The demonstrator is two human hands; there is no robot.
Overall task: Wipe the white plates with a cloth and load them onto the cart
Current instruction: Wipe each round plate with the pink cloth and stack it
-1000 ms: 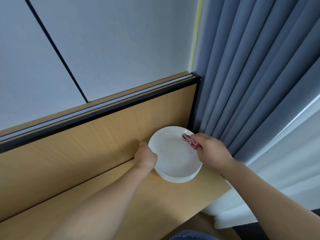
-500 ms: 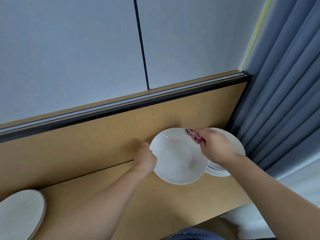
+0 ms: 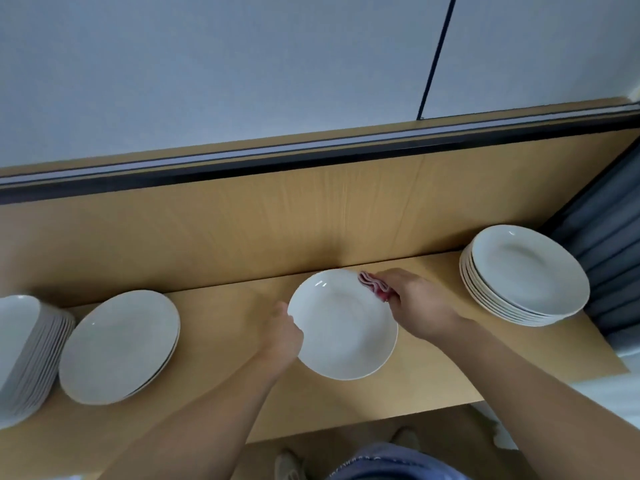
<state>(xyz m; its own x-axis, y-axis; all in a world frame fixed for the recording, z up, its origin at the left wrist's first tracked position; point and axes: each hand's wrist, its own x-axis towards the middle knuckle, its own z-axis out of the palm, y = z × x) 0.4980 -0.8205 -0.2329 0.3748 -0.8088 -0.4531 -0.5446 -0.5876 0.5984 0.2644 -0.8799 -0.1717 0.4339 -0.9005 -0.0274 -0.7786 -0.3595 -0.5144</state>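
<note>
Far to the left of the left hand (image 3: 282, 332) sit a tall stack of plates (image 3: 24, 355) and a short pile (image 3: 119, 346). The left hand grips the white plate (image 3: 343, 323) by its edge. The right hand (image 3: 420, 304) squeezes a red cloth (image 3: 372, 285) against the plate's far edge. More plates (image 3: 524, 273) are stacked to its right, on the wooden table (image 3: 221, 375).

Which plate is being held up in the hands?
The single plate in the middle: the left hand grips its edge and the right hand presses a red cloth on it. The others rest in piles.

Plate stacks (image 3: 523, 271) flanking held plate (image 3: 343, 327) (mid-table (image 3: 433, 375))
</note>
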